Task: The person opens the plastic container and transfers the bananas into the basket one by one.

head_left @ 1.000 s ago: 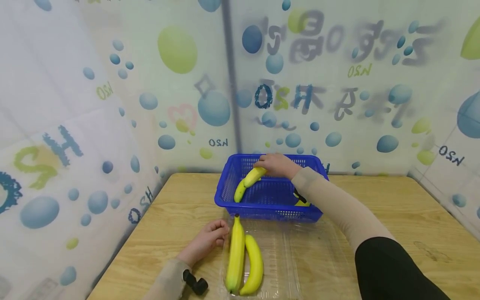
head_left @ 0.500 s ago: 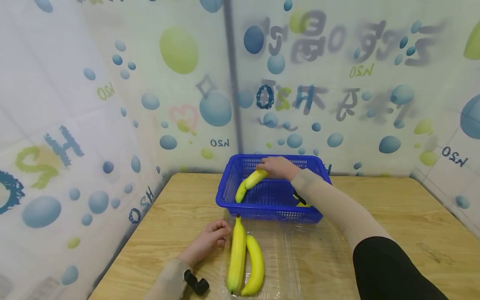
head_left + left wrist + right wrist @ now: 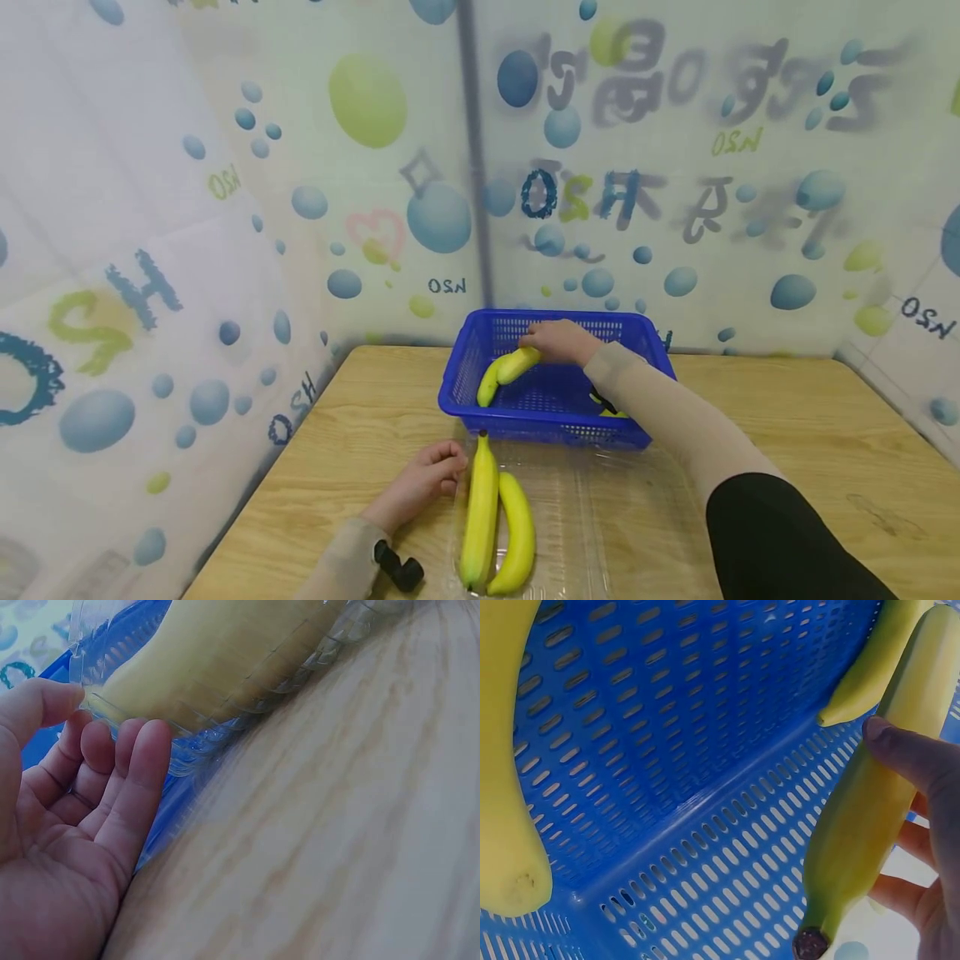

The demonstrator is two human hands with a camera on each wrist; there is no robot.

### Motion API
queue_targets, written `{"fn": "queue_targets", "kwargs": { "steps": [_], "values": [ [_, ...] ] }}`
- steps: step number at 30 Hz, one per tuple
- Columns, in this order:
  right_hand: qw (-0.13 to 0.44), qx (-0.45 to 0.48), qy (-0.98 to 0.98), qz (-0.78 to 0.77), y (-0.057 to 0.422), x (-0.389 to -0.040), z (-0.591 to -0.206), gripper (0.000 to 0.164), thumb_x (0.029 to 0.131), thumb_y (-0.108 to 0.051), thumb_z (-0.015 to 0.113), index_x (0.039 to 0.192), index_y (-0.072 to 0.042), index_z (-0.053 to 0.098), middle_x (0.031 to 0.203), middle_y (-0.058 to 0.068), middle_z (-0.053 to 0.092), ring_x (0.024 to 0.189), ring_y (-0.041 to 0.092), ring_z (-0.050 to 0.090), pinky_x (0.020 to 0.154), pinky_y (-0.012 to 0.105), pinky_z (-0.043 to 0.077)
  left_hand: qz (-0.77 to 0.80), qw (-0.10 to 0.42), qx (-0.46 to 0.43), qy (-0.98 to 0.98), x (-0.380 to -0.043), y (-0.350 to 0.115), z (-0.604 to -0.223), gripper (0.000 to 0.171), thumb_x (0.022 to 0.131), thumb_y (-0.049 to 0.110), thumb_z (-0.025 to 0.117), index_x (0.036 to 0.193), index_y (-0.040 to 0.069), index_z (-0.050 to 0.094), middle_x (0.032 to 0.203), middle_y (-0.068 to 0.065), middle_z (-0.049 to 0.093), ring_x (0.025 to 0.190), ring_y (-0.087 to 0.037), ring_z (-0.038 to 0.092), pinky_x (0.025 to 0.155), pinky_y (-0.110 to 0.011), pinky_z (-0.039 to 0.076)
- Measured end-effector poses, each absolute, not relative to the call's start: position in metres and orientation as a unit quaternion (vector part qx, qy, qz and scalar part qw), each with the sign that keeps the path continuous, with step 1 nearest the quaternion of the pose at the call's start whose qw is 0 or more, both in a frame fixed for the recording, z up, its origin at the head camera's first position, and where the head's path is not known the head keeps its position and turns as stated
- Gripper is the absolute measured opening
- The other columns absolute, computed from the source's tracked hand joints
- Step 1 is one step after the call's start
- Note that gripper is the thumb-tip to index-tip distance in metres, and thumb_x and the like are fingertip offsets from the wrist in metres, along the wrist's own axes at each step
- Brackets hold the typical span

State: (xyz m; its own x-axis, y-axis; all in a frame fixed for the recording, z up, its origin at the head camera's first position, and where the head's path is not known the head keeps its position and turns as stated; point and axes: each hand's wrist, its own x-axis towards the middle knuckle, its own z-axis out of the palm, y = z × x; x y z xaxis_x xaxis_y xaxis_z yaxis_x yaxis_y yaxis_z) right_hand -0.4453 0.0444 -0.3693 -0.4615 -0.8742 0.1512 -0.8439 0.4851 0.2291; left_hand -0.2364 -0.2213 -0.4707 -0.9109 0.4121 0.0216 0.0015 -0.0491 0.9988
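My right hand [image 3: 562,342] grips a banana [image 3: 870,795] inside the blue basket [image 3: 555,423], thumb on one side and fingers round the other. The banana's dark stem end points toward the bottom of the right wrist view. A second banana [image 3: 488,387] lies at the basket's left side, overlapped by the held one. Another banana [image 3: 506,787] is close to the camera, mostly hidden under my forearm in the head view. My left hand [image 3: 423,479] pinches the left edge of a clear plastic container [image 3: 558,517]. Two bananas [image 3: 480,525] lie side by side in it.
The basket stands at the back of the wooden table [image 3: 360,417], close to a printed curtain [image 3: 375,200]. The container lies in front of it, with its clear flap spread toward the right. A black strap mount [image 3: 400,568] sits on my left wrist.
My right hand has lowered slightly into the basket with the banana. The head view has shifted a little to the left. My left hand stays at the container's edge.
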Motion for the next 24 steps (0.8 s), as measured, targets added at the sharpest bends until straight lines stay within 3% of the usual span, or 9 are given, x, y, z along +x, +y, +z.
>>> {"fn": "queue_targets", "kwargs": {
  "steps": [24],
  "values": [
    [0.087, 0.499, -0.857, -0.097, 0.039, -0.457, -0.388, 0.039, 0.079, -0.011, 0.079, 0.116, -0.012, 0.066, 0.106, 0.007, 0.066, 0.095, 0.024, 0.064, 0.082, 0.038, 0.053, 0.709, 0.151, 0.148, 0.673, -0.238, -0.223, -0.47, 0.007, 0.098, 0.01, 0.052, 0.092, 0.011, 0.054, 0.081, 0.0, 0.051, 0.072, -0.01, 0.052, 0.064, -0.024, 0.049]
  ]
}}
